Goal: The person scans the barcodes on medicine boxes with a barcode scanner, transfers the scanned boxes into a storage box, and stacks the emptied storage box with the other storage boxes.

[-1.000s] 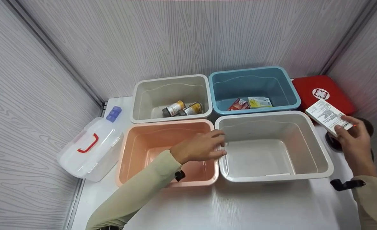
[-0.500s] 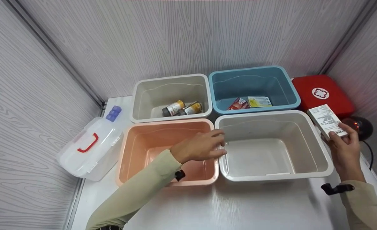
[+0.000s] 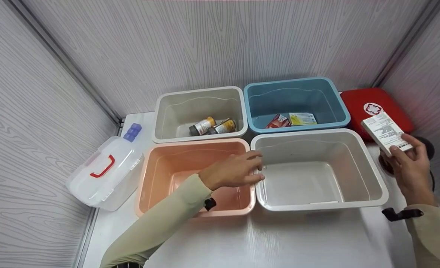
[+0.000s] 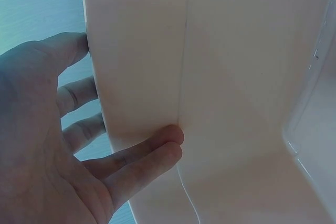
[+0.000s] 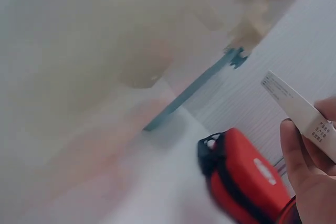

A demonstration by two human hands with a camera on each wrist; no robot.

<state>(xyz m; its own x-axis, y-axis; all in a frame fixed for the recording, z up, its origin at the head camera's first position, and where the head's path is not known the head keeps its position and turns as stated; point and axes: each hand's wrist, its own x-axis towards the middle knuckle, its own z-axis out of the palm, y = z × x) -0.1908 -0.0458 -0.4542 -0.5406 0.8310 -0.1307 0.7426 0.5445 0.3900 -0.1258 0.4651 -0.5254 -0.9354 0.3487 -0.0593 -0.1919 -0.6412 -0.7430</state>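
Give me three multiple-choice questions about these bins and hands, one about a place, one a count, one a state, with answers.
1. Where do the bottles lie?
A. blue bin
B. far grey bin
C. pink bin

2. How many bins are on the table?
A. three
B. four
C. five

3. What is the right hand doing?
A. holding a white box
B. lying flat on the table
C. gripping the red case

Answers: 1 B, both bottles lie in the far grey bin. 2 B, two grey, one blue, one pink. 3 A, its fingers pinch the white box above the table, near the red case; the left hand rests where the pink and near grey bin meet.
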